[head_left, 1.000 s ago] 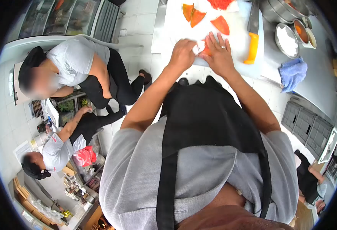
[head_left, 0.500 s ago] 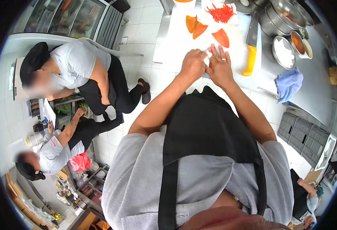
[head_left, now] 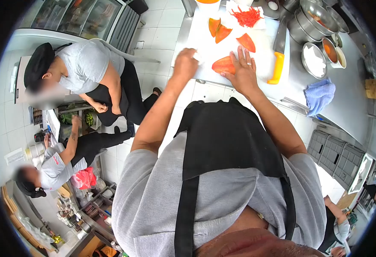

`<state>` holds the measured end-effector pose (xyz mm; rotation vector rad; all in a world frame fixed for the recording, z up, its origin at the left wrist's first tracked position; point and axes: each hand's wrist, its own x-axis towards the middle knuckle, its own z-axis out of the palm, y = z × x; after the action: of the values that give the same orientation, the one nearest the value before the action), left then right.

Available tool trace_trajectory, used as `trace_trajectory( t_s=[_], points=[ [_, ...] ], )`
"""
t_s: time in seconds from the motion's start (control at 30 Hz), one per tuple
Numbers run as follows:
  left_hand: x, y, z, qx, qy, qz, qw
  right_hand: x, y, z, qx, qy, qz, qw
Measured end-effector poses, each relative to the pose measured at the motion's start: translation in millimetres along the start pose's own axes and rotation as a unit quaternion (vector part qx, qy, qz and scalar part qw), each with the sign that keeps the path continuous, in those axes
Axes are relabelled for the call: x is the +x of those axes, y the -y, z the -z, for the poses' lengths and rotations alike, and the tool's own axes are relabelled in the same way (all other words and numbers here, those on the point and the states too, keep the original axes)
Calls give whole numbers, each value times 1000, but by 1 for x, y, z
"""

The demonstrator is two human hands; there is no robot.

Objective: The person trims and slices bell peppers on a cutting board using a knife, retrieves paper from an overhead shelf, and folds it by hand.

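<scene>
At the board's near left edge, my left hand [head_left: 185,65] is closed round a small white wad [head_left: 198,57], perhaps paper or cloth. My right hand [head_left: 244,73] straddles the right end of an orange-fleshed wedge [head_left: 223,65], thumb at its near side and fingers stretched past its far side. The wedge lies on the white cutting board [head_left: 198,40]. Beyond it lie another orange wedge [head_left: 246,43] and pieces with dark rind [head_left: 222,34]. A knife with a yellow handle [head_left: 276,68] rests to the right of my right hand, its blade pointing away.
Red-orange shreds [head_left: 247,17] lie on white paper at the back. Metal bowls [head_left: 314,60] and pots stand to the right, with a blue cloth [head_left: 319,95] at the counter edge. Two people [head_left: 83,70] sit at the left; another person [head_left: 337,222] is at lower right.
My left hand has moved left, away from my right hand, with the white wad in it. The orange wedge under my hands is now exposed. My right hand has hardly moved.
</scene>
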<state>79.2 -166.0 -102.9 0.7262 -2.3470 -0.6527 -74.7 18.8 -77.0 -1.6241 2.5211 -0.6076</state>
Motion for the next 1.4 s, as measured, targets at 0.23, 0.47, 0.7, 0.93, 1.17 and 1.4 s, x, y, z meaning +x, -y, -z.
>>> trace_trajectory(
  t_s=[0.23,0.47,0.7,0.93,1.17,1.4],
  points=[
    [-8,-20,-7,-51,-56,41,996,23,-35,18,-21,-67,27,997],
    [-13,-26,-16,-89,-165,39,982,103,-27,5,-39,-77,127,988],
    [-1,-30,21,-417,-143,282,852,64,9,5,-64,-3,135,989],
    [5,-49,59,-623,1,310,718,29,24,8,141,32,89,985],
    [11,-70,49,-672,117,297,669,47,36,38,548,106,-131,819],
    [22,-83,35,-294,54,168,939,66,30,40,487,81,-163,854]
  ],
)
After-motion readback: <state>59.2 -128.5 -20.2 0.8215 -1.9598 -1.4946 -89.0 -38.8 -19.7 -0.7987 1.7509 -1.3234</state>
